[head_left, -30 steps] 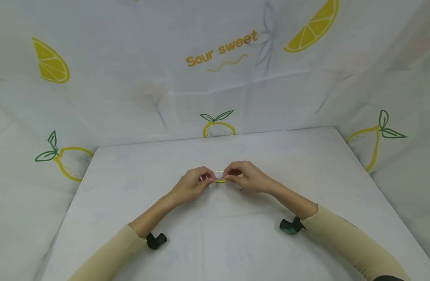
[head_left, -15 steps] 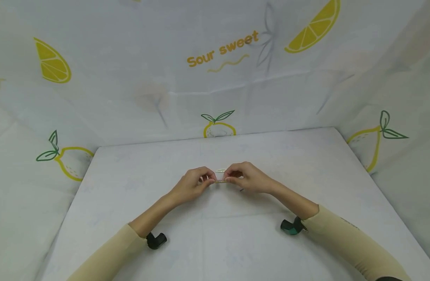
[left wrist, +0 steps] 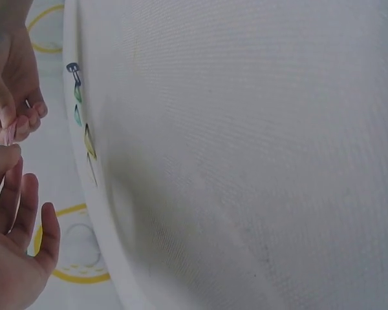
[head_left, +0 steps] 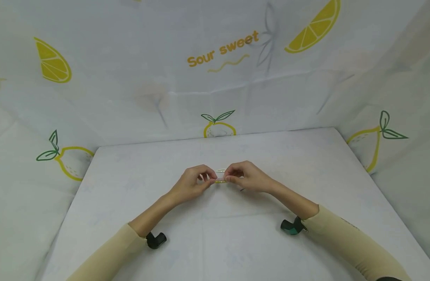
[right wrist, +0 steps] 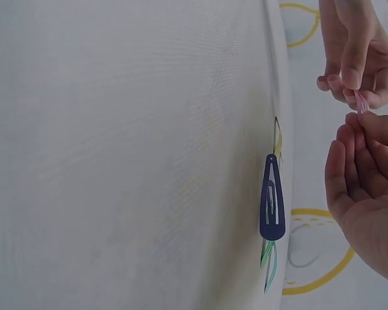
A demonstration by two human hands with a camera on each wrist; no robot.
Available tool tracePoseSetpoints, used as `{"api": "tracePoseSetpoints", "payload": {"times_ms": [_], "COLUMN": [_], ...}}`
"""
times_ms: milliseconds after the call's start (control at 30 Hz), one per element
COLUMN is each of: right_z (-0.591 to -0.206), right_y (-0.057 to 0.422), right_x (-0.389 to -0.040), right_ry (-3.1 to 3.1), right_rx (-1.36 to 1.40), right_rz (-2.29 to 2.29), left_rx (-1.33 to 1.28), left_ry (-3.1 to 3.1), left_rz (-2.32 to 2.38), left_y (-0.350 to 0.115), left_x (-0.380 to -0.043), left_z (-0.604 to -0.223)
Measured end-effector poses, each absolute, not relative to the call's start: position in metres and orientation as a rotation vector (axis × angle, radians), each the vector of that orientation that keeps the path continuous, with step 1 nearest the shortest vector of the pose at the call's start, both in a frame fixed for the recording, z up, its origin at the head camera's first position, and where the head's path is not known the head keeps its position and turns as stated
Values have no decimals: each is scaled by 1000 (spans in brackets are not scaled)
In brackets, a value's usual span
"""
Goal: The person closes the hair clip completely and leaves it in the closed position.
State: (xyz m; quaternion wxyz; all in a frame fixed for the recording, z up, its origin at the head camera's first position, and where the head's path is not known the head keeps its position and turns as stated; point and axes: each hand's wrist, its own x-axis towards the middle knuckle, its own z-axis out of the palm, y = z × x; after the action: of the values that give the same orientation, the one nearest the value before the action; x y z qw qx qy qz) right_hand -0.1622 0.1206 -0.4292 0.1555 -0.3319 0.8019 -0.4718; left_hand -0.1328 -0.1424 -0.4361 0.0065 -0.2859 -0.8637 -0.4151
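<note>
Between the fingertips of both hands is a small pink snap hair clip (right wrist: 362, 103), pinched at one end by my left hand (head_left: 194, 182) and at the other by my right hand (head_left: 248, 176). The fingers partly cover it. Below the hands, a dark blue snap hair clip (right wrist: 272, 200) lies on the table, with a green hair clip (right wrist: 269, 258) close by. In the left wrist view a yellow hair clip (left wrist: 89, 141) lies in the same row as the green and blue ones.
White cloth covers the table (head_left: 201, 234), and a lemon-print curtain (head_left: 130, 78) hangs behind it and at the sides. Black wrist devices (head_left: 156, 240) stick out from the sleeve cuffs. A pale clip (head_left: 221, 170) lies beyond the hands.
Both hands keep nearly the same place and grip. The pink hair clip shifts slightly between them, and the yellow strip under it is covered and then shows again.
</note>
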Motion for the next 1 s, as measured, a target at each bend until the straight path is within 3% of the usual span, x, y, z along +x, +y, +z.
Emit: {"api": "tracePoseSetpoints", "payload": {"times_ms": [1000], "right_z": [-432], "right_y": [119], "right_x": [-163], "right_ry": [2231], "right_rx": [-910], "right_rz": [-1426], "left_rx": [-808], "left_ry": [-2741], "left_rz": [-1190], "left_y": [-147], "left_x": [-133], "left_z": [-444]}}
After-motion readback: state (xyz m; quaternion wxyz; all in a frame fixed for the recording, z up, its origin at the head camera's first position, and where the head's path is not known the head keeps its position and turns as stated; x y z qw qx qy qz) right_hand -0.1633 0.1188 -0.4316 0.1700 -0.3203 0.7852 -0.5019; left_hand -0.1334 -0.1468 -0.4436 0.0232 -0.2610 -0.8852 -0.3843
